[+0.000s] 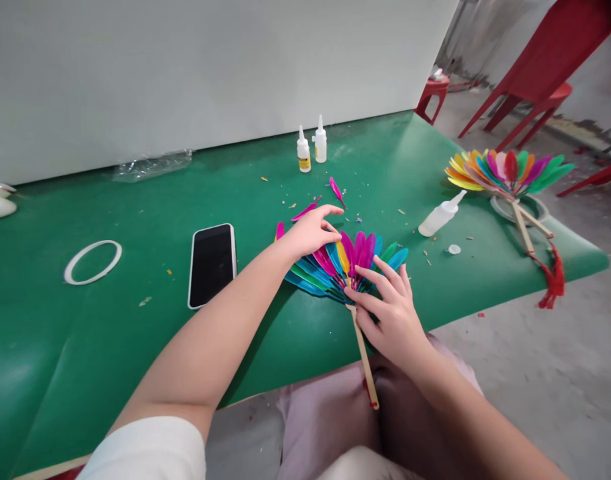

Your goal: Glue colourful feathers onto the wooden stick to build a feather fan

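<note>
A feather fan (pixel 361 252) with blue, green, magenta and yellow feathers lies at the table's front edge, its wooden handle (pixel 364 357) reaching over the edge toward my lap. My left hand (pixel 311 233) arches over the fan's upper left feathers, index finger stretched to the right and the other fingers partly hidden. Across the base of the feathers rests my right hand (pixel 388 310), fingers spread and touching them near the top of the handle. Just beyond my left hand lie loose magenta feathers, one of them (pixel 337 192) pointing away from the fan.
Two glue bottles (pixel 304 152) stand at the back, and another bottle (pixel 439 217) lies tilted at right beside a small white cap (pixel 453 249). A second feather fan (pixel 510 170) with red tassels rests on the right corner. Left are a phone (pixel 213 263) and white ring (pixel 93 262).
</note>
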The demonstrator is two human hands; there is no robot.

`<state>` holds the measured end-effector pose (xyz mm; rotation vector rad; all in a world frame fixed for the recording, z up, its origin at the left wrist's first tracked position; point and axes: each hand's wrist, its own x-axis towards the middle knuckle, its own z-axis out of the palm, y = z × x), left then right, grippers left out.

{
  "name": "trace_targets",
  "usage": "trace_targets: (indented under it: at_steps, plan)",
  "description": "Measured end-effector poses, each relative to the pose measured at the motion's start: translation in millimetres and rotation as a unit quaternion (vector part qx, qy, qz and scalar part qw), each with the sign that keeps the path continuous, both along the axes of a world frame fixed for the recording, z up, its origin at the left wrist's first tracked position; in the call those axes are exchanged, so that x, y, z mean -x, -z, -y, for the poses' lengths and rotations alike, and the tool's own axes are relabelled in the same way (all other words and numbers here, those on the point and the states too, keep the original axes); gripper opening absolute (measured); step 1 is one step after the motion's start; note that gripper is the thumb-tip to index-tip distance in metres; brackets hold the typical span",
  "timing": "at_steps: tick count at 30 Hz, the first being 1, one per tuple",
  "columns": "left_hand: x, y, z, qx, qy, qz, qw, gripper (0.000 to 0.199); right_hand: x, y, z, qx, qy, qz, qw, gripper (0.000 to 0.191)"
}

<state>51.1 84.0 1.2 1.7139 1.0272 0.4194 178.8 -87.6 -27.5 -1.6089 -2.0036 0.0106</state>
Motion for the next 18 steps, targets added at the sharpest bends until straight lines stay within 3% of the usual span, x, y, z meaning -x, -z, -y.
trace_targets:
  at_steps: [8, 18]
  plan:
    - [4.6, -12.5, 0.3, 0.001, 0.012, 0.014, 1.000, 0.048, -0.6, -0.6, -0.4, 0.004, -0.002, -0.005, 1.000, 0.027]
    - [-1.3, 3.8, -2.4, -0.014, 0.003, 0.029, 0.999, 0.044, 0.5, 0.4, 0.0, 0.009, -0.001, -0.003, 1.000, 0.027]
